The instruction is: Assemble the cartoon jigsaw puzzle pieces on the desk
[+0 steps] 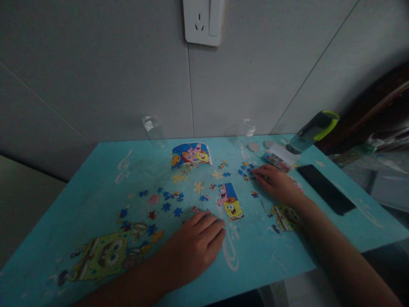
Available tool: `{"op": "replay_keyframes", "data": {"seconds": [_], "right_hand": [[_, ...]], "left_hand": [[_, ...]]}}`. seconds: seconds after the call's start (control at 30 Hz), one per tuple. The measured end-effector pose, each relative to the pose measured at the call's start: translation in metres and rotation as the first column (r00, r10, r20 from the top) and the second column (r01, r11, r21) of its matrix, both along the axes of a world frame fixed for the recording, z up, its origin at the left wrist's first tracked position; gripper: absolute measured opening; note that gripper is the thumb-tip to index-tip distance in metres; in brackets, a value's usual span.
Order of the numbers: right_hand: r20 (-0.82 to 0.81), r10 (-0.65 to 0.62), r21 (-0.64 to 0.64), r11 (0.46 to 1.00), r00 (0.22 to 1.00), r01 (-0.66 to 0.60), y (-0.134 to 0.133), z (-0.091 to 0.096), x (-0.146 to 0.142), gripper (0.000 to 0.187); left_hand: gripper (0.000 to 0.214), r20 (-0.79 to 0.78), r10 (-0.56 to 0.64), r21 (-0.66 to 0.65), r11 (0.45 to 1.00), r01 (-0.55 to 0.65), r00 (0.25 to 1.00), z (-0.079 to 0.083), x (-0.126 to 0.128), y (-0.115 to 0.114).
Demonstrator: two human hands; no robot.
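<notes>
My left hand [196, 241] lies palm down on the blue cartoon-printed table [96, 179], fingers together and stretched forward, tips near loose puzzle pieces. Just beyond those fingertips sits a small joined puzzle section [230, 201] showing two cartoon figures. My right hand [277, 183] rests flat farther back, its fingertips touching scattered blue and yellow puzzle pieces [245, 169]. More loose pieces [169, 200] are spread across the table's middle. A curled reference picture [191, 154] of the puzzle stands near the wall.
A black phone [325, 188] lies at the right, beside a tilted bottle with a green lid [315, 131] and a small printed box [277, 160]. Two clear glass tubes [153, 128] [248, 128] stand by the wall. A wall socket [203, 21] is overhead.
</notes>
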State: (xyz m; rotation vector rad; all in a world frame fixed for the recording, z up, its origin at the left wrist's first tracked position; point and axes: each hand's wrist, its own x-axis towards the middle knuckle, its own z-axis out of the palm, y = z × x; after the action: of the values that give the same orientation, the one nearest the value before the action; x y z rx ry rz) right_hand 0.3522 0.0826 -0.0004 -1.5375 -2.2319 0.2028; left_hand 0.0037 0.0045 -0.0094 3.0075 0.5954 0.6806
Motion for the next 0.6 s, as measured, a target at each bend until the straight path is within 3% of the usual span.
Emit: {"op": "replay_keyframes", "data": {"seconds": [0.17, 0.6], "right_hand": [[0.119, -0.034, 0.087, 0.996, 0.992, 0.023, 0.003, -0.007, -0.015, 0.043], [0.2, -0.002, 0.009, 1.0, 0.98, 0.0, 0.013, -0.021, -0.02, 0.054]], "left_hand": [[0.018, -0.041, 0.001, -0.021, 1.0, -0.002, 0.999, 0.003, 0.001, 0.0], [0.014, -0.034, 0.029, 0.063, 0.998, -0.027, 0.999, 0.003, 0.004, -0.002]]}}
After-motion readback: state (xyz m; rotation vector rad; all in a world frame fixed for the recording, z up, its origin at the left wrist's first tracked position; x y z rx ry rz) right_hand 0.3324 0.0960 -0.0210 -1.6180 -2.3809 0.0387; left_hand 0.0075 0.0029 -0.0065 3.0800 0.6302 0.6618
